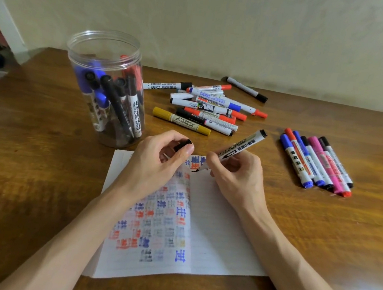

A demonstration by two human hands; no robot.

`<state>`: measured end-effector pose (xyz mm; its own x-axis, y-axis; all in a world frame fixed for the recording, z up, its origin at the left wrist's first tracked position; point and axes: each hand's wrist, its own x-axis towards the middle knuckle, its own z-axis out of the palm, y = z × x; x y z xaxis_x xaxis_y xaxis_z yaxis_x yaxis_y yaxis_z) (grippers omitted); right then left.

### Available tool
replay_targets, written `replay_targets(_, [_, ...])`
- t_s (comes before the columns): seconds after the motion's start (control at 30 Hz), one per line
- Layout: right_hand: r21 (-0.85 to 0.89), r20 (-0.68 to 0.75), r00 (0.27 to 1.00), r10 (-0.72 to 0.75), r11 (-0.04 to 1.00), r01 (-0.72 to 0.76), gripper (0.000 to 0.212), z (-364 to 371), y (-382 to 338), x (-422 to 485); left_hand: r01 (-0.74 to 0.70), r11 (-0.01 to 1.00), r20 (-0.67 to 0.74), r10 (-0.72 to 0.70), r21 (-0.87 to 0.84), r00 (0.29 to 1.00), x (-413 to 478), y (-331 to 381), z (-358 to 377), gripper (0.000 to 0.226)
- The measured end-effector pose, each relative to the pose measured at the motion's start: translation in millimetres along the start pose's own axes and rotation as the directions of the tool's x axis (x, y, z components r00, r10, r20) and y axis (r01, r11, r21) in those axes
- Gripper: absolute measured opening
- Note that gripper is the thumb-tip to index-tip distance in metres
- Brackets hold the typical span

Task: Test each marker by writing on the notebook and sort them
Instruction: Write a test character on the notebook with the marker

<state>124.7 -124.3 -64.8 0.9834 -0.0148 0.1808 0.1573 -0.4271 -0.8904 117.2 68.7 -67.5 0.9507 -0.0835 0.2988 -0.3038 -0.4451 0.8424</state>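
An open notebook (217, 234) lies on the wooden table in front of me, its left page full of red, blue and black test marks. My right hand (235, 173) grips a black whiteboard marker (242, 144), tip down on the top of the page near the fold. My left hand (159, 155) pinches the marker's black cap (184, 143) just above the notebook's top edge. A loose pile of markers (206, 105) lies behind the notebook. A neat row of markers (316, 160) lies to the right.
A clear plastic jar (105, 88) holding several markers stands at the back left. A yellow permanent marker (181, 121) lies at the front of the pile. One black marker (245, 88) lies alone near the wall. Bare wood shows at far left and front right.
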Motion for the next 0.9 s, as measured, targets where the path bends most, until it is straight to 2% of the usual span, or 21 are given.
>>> replay_targets(0.3, [-0.025, 0.033, 0.998, -0.053, 0.998, 0.054, 0.013, 4.1, -0.7, -0.7, -0.01, 1.0, -0.003, 0.01, 0.005, 1.0, 0.2, -0.3, -0.1, 0.019])
replay_targets(0.53, [-0.02, -0.001, 1.0, -0.011, 1.0, 0.011, 0.014, 1.1, 0.8, -0.6, -0.013, 1.0, -0.013, 0.013, 0.012, 1.0, -0.9, 3.0, -0.4, 0.022])
replay_targets(0.8, [-0.018, 0.05, 0.998, -0.049, 0.999, 0.05, 0.013, 3.8, -3.4, -2.6, -0.016, 1.0, -0.019, 0.016, 0.021, 1.0, -1.1, 4.8, -0.6, 0.022])
replay_targets(0.9, [-0.035, 0.016, 0.999, -0.04, 0.999, 0.041, 0.012, 3.5, -2.9, -3.4, -0.015, 1.0, -0.014, 0.015, 0.016, 1.0, -1.2, 4.9, -0.5, 0.023])
